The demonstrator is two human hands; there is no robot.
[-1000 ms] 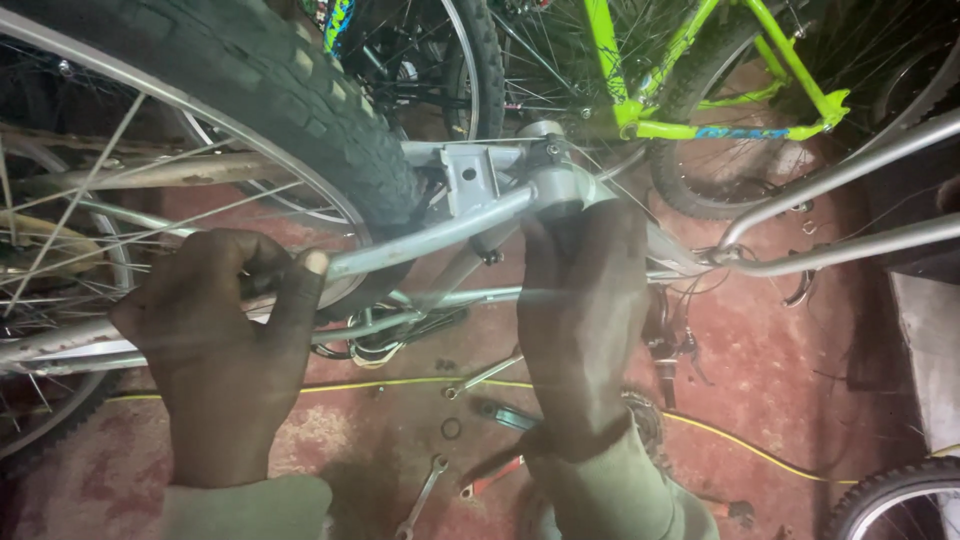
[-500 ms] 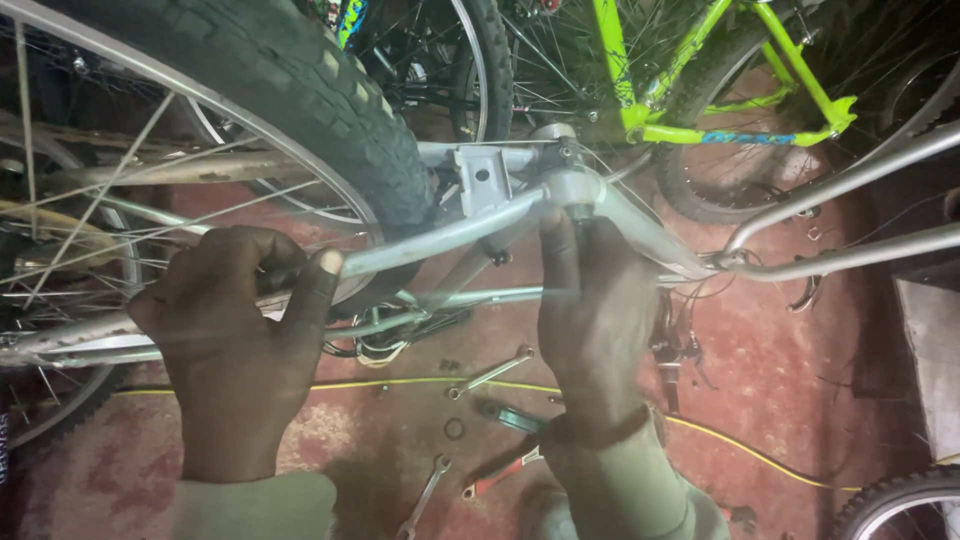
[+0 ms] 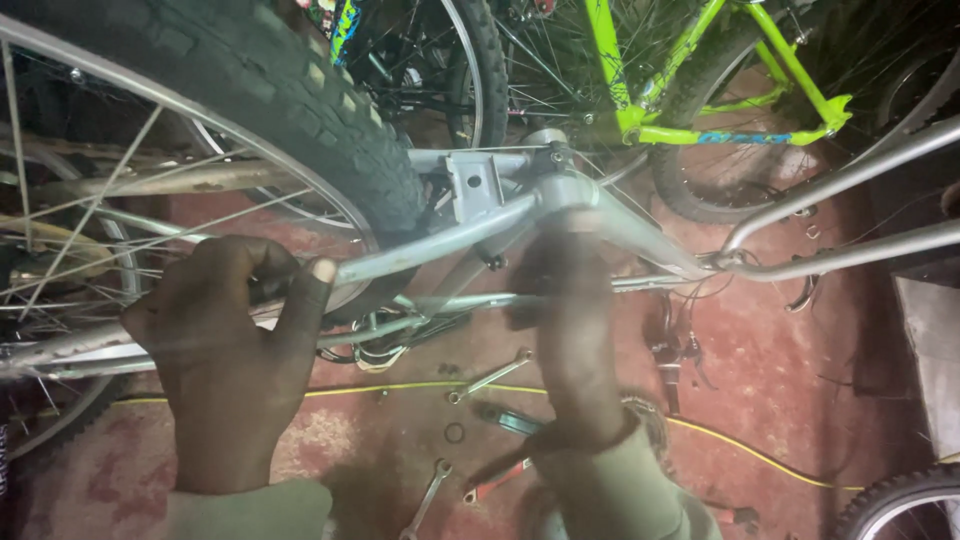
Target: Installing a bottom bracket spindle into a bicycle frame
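Left hand [image 3: 235, 350] clenched around silver chainstay [image 3: 430, 245], axis running up-right to bottom bracket shell [image 3: 565, 190]. Right hand [image 3: 570, 330] directly below shell, blurred; grip indeterminate.

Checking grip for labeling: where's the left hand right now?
In the head view, lower left: the left hand is wrapped around the silver frame tube, just under the knobby tire.
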